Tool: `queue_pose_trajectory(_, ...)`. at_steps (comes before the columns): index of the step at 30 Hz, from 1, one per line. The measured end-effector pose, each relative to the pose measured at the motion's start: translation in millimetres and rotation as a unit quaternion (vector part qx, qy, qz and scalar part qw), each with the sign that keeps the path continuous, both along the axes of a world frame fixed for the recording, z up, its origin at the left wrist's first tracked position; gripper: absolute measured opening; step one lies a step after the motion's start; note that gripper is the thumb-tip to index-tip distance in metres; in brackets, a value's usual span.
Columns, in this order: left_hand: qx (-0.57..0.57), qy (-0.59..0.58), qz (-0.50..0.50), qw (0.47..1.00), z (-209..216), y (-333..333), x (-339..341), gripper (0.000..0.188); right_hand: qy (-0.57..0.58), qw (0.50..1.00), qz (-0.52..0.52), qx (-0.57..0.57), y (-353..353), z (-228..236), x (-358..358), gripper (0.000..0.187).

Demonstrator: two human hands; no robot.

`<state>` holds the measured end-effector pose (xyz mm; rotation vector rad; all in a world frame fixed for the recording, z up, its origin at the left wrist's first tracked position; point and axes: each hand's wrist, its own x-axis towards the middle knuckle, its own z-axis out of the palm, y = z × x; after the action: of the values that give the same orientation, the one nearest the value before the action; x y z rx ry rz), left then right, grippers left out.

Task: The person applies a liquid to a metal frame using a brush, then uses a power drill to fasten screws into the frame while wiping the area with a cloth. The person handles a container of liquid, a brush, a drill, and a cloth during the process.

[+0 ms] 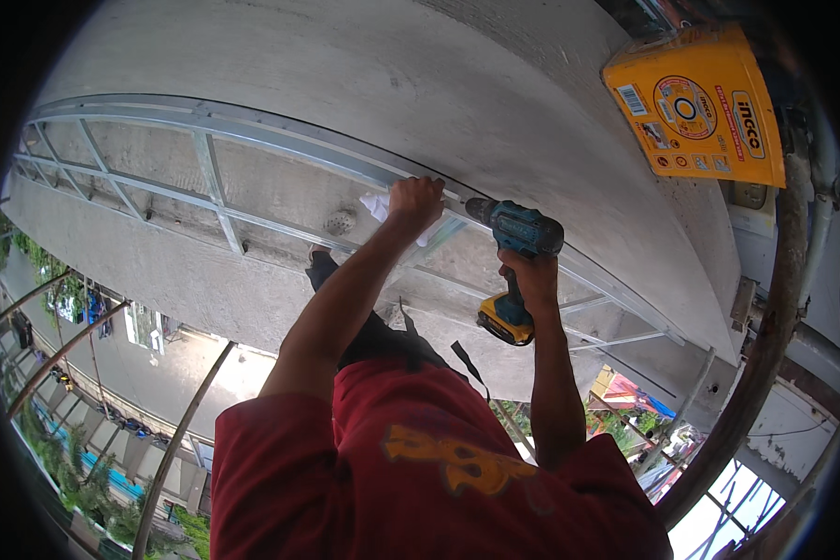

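Note:
My right hand (532, 277) is wrapped round the handle of a teal cordless drill (523, 229) with a yellow and black battery at its base. The drill's chuck points left, close to the upper metal rail and a little right of my left hand. My left hand (415, 203) has its fingers curled over the upper rail of a long metal frame (299, 157). A crumpled white cloth (376, 204) shows beside and below that hand; whether the fingers hold it too is hidden.
A grey concrete wall (345, 75) runs along the frame. A yellow box (695, 107) stands at the upper right, near a curved wooden pole (784, 280). Scaffold poles (182, 439) cross the lower left, with ground and plants far below.

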<state>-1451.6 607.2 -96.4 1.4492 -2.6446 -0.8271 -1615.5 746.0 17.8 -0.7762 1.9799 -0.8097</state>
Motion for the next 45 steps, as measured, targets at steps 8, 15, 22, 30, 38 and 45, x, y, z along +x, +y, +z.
queue_pose_trajectory(8, -0.075, -0.021, -0.075, 0.994, -24, -15, -15, 0.016, -0.061, 0.992, -0.1, -0.043, 20, 0, 8, 0.023)
queue_pose_trajectory(15, -0.106, 0.007, -0.084, 0.991, -37, -8, -8, 0.012, -0.112, 0.977, -0.152, -0.099, 28, 4, 23, 0.026)
queue_pose_trajectory(22, -0.004, 0.033, 0.016, 0.999, 1, -13, -16, 0.022, -0.095, 0.97, -0.146, -0.171, 40, 19, 36, 0.038)
queue_pose_trajectory(30, 0.459, 0.504, 0.239, 0.691, 71, 2, 75, 0.021, -0.048, 0.974, -0.056, -0.216, 70, 25, 34, 0.031)
queue_pose_trajectory(38, 0.536, 0.682, 0.182, 0.463, 124, 2, 86, 0.026, -0.06, 0.968, -0.017, -0.245, 47, 53, 57, 0.023)
queue_pose_trajectory(45, 0.509, 0.724, 0.21, 0.416, 123, 18, 76, 0.034, 0.093, 0.925, 0.105, -0.353, 24, 69, 69, 0.008)
